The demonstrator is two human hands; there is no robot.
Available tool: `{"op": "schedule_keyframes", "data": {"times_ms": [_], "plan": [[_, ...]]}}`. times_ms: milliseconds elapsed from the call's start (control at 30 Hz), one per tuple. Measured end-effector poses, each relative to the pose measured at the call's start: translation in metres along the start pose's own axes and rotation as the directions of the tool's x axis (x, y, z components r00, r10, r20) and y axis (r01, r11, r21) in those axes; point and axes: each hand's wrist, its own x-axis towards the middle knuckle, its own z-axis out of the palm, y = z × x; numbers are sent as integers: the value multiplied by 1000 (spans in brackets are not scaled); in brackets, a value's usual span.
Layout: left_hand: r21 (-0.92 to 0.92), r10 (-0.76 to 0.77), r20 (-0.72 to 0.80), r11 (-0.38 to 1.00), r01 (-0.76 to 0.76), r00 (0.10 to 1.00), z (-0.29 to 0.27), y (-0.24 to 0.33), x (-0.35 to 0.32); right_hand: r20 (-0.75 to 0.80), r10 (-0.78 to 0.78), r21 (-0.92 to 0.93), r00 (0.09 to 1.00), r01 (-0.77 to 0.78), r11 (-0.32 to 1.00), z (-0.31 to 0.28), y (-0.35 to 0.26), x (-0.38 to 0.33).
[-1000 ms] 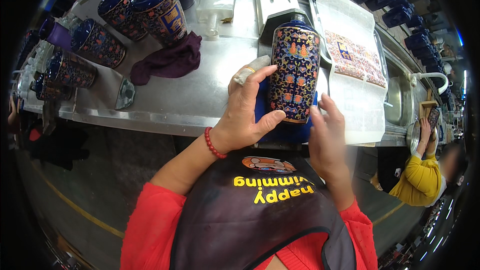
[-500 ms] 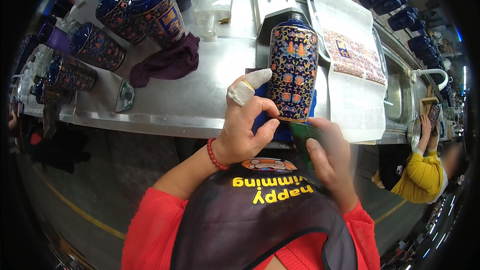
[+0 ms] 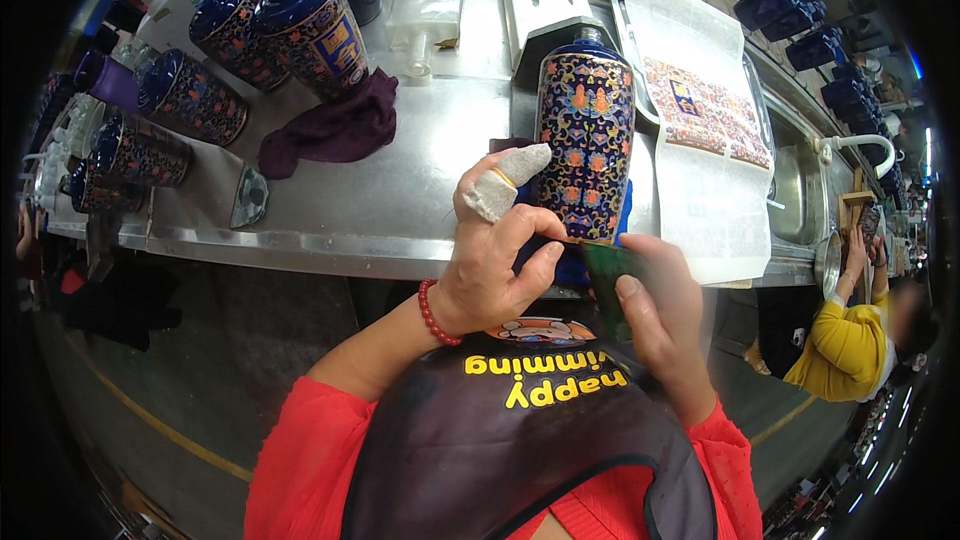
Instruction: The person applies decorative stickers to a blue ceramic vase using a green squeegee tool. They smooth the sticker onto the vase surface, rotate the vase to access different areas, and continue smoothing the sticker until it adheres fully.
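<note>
A dark blue bottle (image 3: 585,135) with a colourful floral pattern lies in front of me, its neck against a black-and-white stand (image 3: 545,5) and its base toward me. My left hand (image 3: 505,250) rests its fingers on the bottle's lower left side; a whitish cloth wrap covers one finger. My right hand (image 3: 655,305) grips a flat green scraper-like piece (image 3: 612,290) between thumb and fingers, its upper edge at the bottle's base. Blue cloth (image 3: 560,265) shows beneath the bottle.
Several patterned bottles (image 3: 315,30) stand at the left beside a crumpled purple cloth (image 3: 335,125). A clear plastic container (image 3: 430,5) lies at the back. Printed decal sheets (image 3: 700,120) cover a tray at the right, before a sink (image 3: 795,195). A person in yellow (image 3: 845,345) works farther right.
The bottle has shifted very slightly left. My left wrapped finger has moved a little along its side, and the right hand with the green piece has turned slightly at the base.
</note>
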Motion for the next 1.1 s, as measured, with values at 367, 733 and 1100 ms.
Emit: {"op": "schedule_keyframes", "data": {"times_ms": [367,733,1100], "plan": [[-35,-150,3,988,150,989,7,0,3,-80,-99,-37,992,96,995,-3,4,0],[-2,-239,57,971,240,969,7,-4,2,62,-489,-567,870,434,700,4,19,14],[-173,-286,126,937,305,950,5,-12,3,138,-449,-623,883,430,654,5,23,12]]}}
